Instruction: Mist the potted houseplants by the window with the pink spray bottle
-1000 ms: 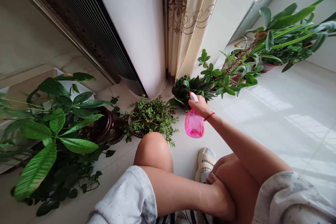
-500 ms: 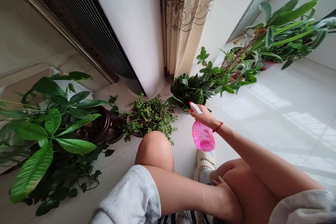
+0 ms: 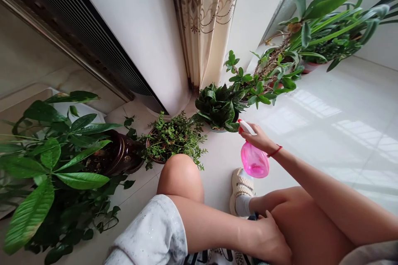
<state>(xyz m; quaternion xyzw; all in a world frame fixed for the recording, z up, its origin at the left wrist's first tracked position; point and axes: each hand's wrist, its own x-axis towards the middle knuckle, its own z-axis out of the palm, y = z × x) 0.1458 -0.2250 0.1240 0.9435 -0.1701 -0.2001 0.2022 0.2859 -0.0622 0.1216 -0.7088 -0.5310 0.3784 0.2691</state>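
Note:
My right hand [image 3: 259, 138] grips the white trigger head of a pink spray bottle [image 3: 255, 160], held above the floor just right of a dark leafy potted plant [image 3: 217, 107]. The nozzle points left toward that plant. My left hand [image 3: 272, 240] rests on my right leg, fingers spread, holding nothing. A small bushy plant [image 3: 172, 136] in a brown pot sits in front of my left knee [image 3: 180, 174]. My foot in a beige sandal [image 3: 241, 188] is below the bottle.
A large-leaved plant [image 3: 49, 161] in a glossy brown pot [image 3: 122, 155] fills the left. More potted plants [image 3: 311, 41] line the window wall at the right. A white standing air conditioner [image 3: 133, 37] and a patterned curtain [image 3: 202, 20] rise behind. Glossy white tiles [image 3: 336, 124] spread right.
My right hand has carried the spray bottle rightward and slightly down, away from the dark leafy plant. The view has shifted a little to the right. My left hand stays on my leg.

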